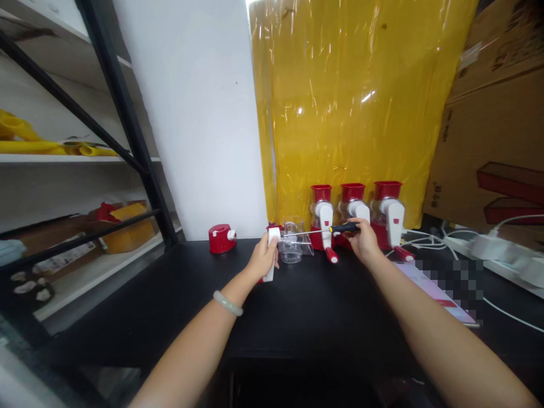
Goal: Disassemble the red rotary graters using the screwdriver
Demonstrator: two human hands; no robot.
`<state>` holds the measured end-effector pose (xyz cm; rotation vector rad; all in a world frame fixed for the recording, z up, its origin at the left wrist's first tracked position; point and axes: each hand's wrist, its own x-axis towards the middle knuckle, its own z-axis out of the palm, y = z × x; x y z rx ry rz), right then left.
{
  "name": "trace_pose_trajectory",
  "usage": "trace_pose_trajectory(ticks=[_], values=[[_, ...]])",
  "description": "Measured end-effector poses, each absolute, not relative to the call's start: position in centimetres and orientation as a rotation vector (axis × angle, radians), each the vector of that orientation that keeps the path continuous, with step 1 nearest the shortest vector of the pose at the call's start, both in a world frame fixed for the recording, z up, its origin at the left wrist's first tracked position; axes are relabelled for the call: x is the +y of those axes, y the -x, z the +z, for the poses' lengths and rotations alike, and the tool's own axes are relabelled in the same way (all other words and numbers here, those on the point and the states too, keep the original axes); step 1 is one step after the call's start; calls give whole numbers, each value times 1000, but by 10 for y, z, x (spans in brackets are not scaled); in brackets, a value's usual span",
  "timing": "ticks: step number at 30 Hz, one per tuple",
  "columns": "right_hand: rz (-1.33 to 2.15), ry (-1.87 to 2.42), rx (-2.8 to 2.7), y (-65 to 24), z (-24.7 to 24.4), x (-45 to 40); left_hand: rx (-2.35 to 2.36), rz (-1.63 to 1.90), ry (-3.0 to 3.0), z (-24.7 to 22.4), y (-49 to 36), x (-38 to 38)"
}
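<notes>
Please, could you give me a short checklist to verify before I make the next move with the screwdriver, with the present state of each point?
1. White crank piece held by the left hand: ok.
2. Screwdriver gripped by its handle in the right hand: ok.
3. Shaft pointed toward the white crank piece: ok.
4. Screwdriver tip seated in a screw: cannot tell; too small to see.
5. Clear plastic part joined to the white crank piece: cannot tell; they overlap in this view.
6. Red part on the black table, apart from both hands: ok.
</notes>
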<state>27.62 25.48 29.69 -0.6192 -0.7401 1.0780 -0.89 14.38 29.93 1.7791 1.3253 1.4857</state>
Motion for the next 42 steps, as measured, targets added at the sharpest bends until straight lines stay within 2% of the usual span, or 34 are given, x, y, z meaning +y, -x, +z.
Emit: trace_pose_trajectory(ticks=[9,17,23,42], values=[[1061,564,-756,-279,292,258,1327,1445,-1828,298,10,144],[786,842,-983,-279,285,259,1341,1463,-1797,297,11,146],[735,934,-1057,-281,286,257,1340,1474,-1758,298,11,145],[992,725,-861,-276,293,258,1334,1459,-1780,296,12,145]])
